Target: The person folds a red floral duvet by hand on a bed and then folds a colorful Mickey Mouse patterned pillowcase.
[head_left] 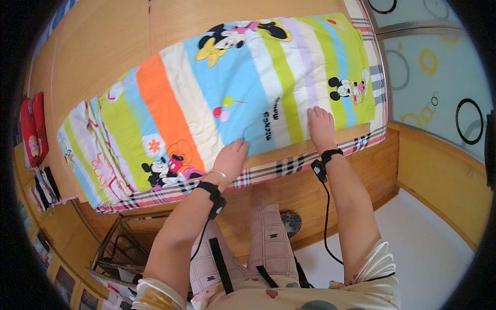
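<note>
A colourful striped quilt (227, 88) with cartoon mice lies spread in a long, folded strip across the wooden bed (103, 51). Its left end is creased and bunched. At the quilt's near edge, around the middle, my left hand (231, 158) rests palm down with the fingers stretched out on the cloth. Farther right, my right hand (321, 126) also presses flat on the quilt close to that edge, fingers extended. Neither hand has lifted any cloth that I can see. A plaid cloth (289, 166) shows beneath the quilt along the bed's front edge.
Sliding doors (434, 77) with ring patterns stand at the right. Red folded fabric (33, 129) lies at the far left end. Below the bed's left front is a dark metal frame (111, 243). Black cables hang from both my wrists.
</note>
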`<state>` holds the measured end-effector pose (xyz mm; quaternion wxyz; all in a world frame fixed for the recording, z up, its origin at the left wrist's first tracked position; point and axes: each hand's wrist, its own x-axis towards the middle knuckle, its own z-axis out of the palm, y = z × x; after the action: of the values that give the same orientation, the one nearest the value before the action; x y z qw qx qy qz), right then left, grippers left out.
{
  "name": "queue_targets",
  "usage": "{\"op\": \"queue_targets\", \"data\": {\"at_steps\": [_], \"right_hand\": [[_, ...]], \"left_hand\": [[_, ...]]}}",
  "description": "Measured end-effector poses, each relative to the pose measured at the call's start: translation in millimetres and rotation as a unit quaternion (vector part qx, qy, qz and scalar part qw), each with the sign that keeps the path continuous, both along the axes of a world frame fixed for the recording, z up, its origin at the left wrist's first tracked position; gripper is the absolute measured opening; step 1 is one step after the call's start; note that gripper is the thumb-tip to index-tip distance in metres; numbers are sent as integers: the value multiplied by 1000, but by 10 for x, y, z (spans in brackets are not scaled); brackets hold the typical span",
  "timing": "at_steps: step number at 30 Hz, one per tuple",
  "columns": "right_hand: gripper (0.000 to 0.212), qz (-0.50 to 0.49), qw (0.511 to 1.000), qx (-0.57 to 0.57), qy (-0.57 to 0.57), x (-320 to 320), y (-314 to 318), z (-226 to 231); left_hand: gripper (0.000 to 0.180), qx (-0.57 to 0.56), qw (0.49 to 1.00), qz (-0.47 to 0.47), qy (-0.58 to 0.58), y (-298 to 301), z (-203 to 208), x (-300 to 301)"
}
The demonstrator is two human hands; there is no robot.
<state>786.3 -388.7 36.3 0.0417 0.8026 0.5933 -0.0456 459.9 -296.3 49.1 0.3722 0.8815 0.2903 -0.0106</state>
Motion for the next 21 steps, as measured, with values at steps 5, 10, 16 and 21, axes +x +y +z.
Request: {"op": "queue_targets", "data": {"at_steps": [5, 10, 16, 21], "right_hand": [[17, 111, 991, 25, 64, 417, -67, -352], [17, 113, 986, 11, 120, 498, -229, -324], [13, 122, 970, 53, 203, 580, -868, 119], [15, 57, 945, 27, 320, 781, -886, -108]], "left_hand": [[39, 46, 995, 44, 79, -138, -128, 995], [15, 49, 987, 24, 153, -124, -366, 1180], [12, 26, 994, -96, 36, -386, 125, 1041], [23, 2, 963, -113, 243, -504, -138, 1378]]}}
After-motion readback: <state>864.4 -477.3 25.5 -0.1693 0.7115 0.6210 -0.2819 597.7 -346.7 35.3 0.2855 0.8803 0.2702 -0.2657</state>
